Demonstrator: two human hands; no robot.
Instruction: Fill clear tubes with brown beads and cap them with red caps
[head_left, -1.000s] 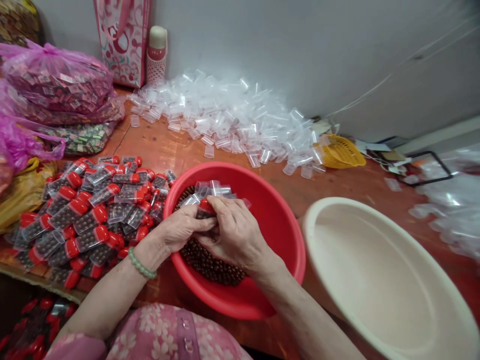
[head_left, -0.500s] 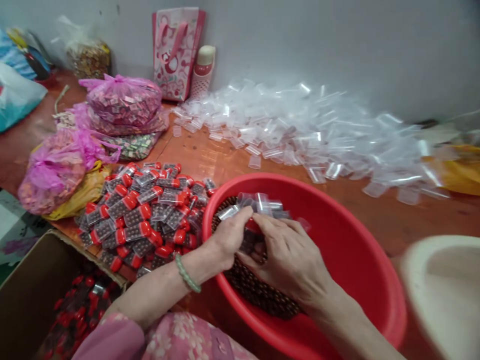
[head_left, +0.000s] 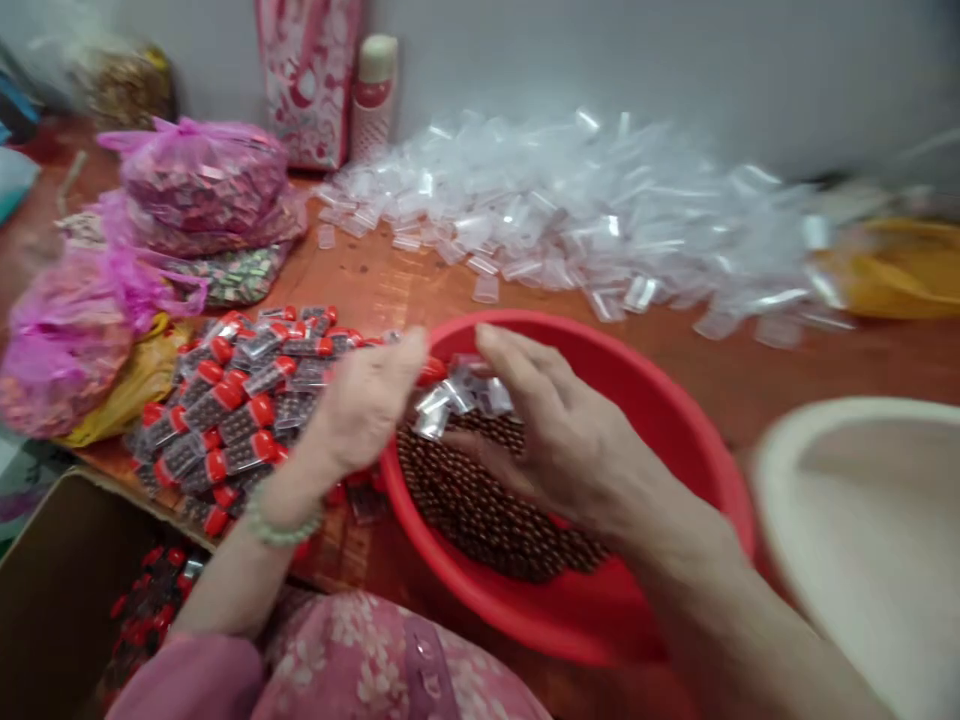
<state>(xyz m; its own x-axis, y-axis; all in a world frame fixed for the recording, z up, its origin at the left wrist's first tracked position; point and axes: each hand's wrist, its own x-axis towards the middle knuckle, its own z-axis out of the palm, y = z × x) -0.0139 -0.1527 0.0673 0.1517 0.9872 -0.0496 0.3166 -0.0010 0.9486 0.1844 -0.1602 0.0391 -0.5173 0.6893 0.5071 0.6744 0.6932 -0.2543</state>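
My left hand [head_left: 367, 410], blurred by motion, is at the left rim of the red basin [head_left: 720, 470], closed on a small clear box whose red cap [head_left: 433, 372] sticks out past the fingertips. Most of that box is hidden by the hand. Over the basin, my right hand [head_left: 577, 440] has its thumb and fingers apart with nothing between them. Dark brown beads [head_left: 487, 510] lie in the basin beneath it, with several clear plastic sleeves [head_left: 457, 395] on top. Left of the basin is a pile of bead-filled boxes with red caps [head_left: 244, 420].
Clear sleeves [head_left: 555, 210] are heaped along the wall. Pink bags [head_left: 206, 190], a patterned bag [head_left: 307, 90] and a bottle [head_left: 373, 100] stand at the back left. A cardboard box [head_left: 67, 540] is at lower left, a white basin [head_left: 772, 470] at right.
My hands have come apart: the left moved left with the red-capped box, and the right opened above the beads. The camera view has shifted, so the surroundings appear higher and farther left.
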